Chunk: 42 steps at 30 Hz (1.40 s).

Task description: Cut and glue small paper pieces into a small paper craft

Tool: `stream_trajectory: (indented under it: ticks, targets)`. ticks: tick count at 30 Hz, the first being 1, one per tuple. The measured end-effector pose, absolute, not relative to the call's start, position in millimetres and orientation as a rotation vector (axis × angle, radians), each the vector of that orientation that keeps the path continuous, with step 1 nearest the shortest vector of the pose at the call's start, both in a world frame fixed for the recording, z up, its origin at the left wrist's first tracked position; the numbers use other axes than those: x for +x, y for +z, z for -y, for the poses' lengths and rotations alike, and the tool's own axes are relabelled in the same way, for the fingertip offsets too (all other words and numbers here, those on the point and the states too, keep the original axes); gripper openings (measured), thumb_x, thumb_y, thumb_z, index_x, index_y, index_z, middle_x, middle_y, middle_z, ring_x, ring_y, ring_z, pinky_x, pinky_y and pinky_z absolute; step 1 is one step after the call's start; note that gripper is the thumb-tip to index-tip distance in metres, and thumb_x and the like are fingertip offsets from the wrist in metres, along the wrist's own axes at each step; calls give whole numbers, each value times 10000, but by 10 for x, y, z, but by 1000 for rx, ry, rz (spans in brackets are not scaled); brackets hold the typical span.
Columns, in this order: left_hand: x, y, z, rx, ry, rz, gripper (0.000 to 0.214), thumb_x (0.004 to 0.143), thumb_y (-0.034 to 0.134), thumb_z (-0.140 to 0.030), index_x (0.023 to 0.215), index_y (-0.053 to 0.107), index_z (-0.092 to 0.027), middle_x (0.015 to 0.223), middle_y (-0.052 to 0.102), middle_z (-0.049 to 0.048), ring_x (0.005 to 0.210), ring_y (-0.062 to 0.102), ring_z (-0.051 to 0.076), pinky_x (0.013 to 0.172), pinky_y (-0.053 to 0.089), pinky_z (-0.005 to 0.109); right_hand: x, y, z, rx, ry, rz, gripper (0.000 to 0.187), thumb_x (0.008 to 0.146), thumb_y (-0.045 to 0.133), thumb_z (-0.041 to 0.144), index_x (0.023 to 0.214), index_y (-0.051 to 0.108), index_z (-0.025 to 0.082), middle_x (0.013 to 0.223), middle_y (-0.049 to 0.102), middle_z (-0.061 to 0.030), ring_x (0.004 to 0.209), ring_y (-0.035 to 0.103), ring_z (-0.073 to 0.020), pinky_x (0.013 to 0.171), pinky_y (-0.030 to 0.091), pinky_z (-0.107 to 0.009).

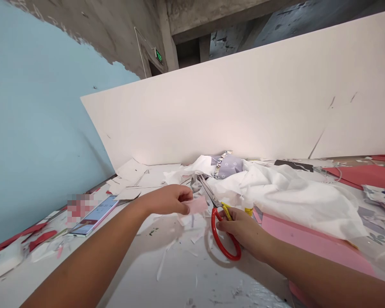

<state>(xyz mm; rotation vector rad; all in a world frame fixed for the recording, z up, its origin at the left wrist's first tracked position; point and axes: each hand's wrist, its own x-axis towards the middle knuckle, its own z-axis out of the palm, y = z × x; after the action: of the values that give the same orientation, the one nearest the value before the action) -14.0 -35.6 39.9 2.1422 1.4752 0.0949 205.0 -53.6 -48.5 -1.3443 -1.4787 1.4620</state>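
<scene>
1. Plainly, both hands were busy and apart, a narrow gap between them above the white tabletop point(173, 265).
2. The person's left hand point(170, 199) had its thumb and fingers pinched on a small piece of pink paper point(198, 205), which stuck out toward the right hand point(244, 231).
3. That right hand was closed on a pair of scissors point(215, 200); I saw a yellow grip point(225, 208) at its fingers, while the red loop point(216, 231) hung on the side toward the left hand.
4. The blades point(207, 187) slanted forward and leftward from the right hand, just beside the pink paper's right edge; I couldn't tell whether they touched it.
5. Beyond both hands lay a purple flowered bundle point(232, 166), and white cloth point(295, 192) spread from it, past the right hand, to the right.
6. Just beside the right hand, running along its forearm, lay a larger pink sheet point(304, 237).
7. A phone point(94, 218) with a lit screen lay to the left of the left hand, and pale sheets point(157, 174) lay beyond that hand.
</scene>
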Motion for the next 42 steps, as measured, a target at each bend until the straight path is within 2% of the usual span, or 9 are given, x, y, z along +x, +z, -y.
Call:
stream_trajectory:
  ticks: [6,12,19,23,26,32,35,39,42]
  targets:
    - [-422,135,433,1791,413,-1282,350,463,681,-245,754,495,-186,662,533,-40,579,504,124,525,388,230,2036,-473,582,-1394,1379,1661,188,559,547,178,640,381,210,551,387,68,481,352,-89,436,256,-216]
    - [-447,-365,447,1733,679,-1376,228,549,643,-263,708,506,-172,671,495,-44,631,480,115,576,377,226,2058,-494,649,-1672,942,2081,127,632,552,242,594,436,208,536,484,20,438,377,-106,416,245,-240]
    - [-499,-510,465,1615,883,-1389,256,604,592,-348,760,475,-181,708,491,-15,617,503,119,566,390,226,2089,-355,718,-1914,448,2237,253,750,471,377,567,432,207,505,532,-63,458,498,-193,423,271,-286]
    - [-406,-532,548,1654,978,-1484,195,672,527,-358,769,488,-193,690,494,-16,629,499,138,577,393,240,2071,-269,726,-1962,288,2404,209,754,458,257,554,451,196,653,602,-120,636,594,-284,449,288,-301]
    - [-292,-522,659,1797,1054,-1589,149,721,516,-339,790,545,-210,813,558,8,787,508,173,711,394,266,2067,-265,727,-1947,298,2449,159,722,489,192,564,503,190,680,611,-120,659,603,-288,449,296,-301]
    - [-163,-515,795,2390,897,-1592,177,814,450,-337,793,582,-221,813,634,23,778,549,167,731,403,262,2069,-323,725,-1971,223,2396,63,687,542,124,654,584,158,731,612,-141,605,593,-257,426,299,-284]
    - [-168,-501,790,2297,922,-1636,175,810,471,-350,799,585,-219,800,635,12,760,546,161,690,409,251,2055,-340,737,-1989,168,2411,165,722,498,107,845,609,114,811,616,-172,656,596,-273,453,354,-299]
    - [-176,-489,767,2119,994,-1663,174,791,505,-357,742,578,-207,714,596,-10,683,505,144,633,394,237,2032,-354,808,-1832,-158,2522,261,723,460,64,938,607,76,867,612,-183,815,576,-330,625,455,-406]
    - [-152,-525,769,1990,1039,-1565,218,787,516,-396,718,566,-195,633,547,-24,605,463,122,584,377,225,2018,-389,888,-1519,-251,2537,431,727,460,88,1155,517,85,1099,562,-193,997,520,-356,794,435,-476]
